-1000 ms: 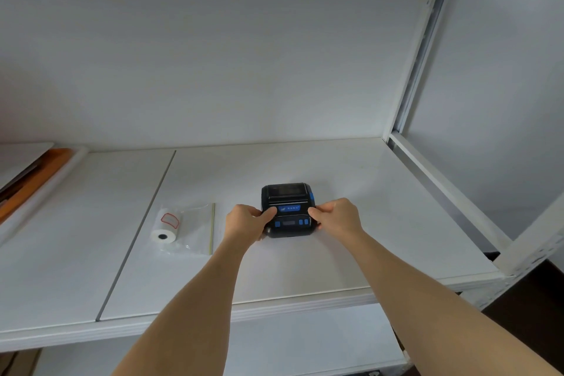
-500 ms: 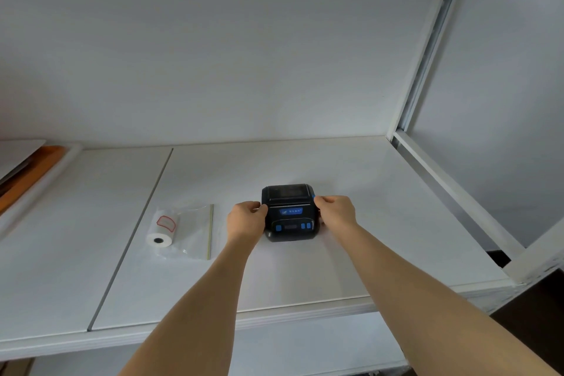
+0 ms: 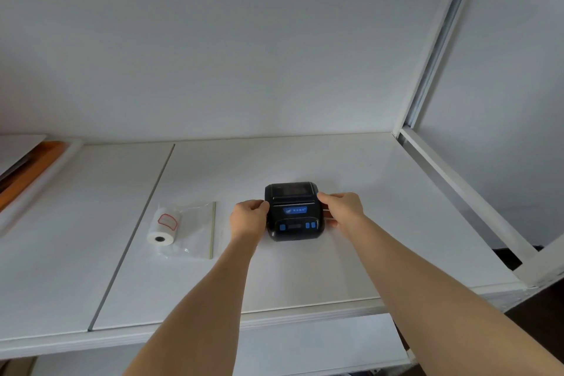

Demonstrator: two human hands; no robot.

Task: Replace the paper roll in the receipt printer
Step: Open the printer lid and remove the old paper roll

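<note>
White shelf (image 3: 305, 278) is taking up most of the view, made of two panels with a seam running front to back, left of the printer. White back wall is sitting behind it; a metal upright (image 3: 439, 40) is rising at the right rear corner, well right of the printer.

Printer (image 3: 293, 211) is sitting flat on the right-hand panel, roughly mid-depth, lid closed. Black body, blue label and blue buttons facing the person.

Both forearms are reaching in from the front edge to the printer.

Left hand (image 3: 248, 218) is curling against the printer's left side, fingertips on its upper left edge, gripping it.
Right hand (image 3: 343, 210) is wrapping the printer's right side, thumb up at the top right corner, fingers tucked along the side, gripping it.

Clear bag (image 3: 198, 229) is lying flat on the shelf, just left of the left hand and near the printer, with a zip strip on its printer-side edge.

Paper roll (image 3: 163, 227) is lying on its side at the bag's far-left end, left of the printer, core facing forward, red-outlined sticker on top. Can't tell whether it's inside the bag or on top of it.

Orange-edged tray (image 3: 33, 168) is sitting far left of the printer, partly cut off.
</note>
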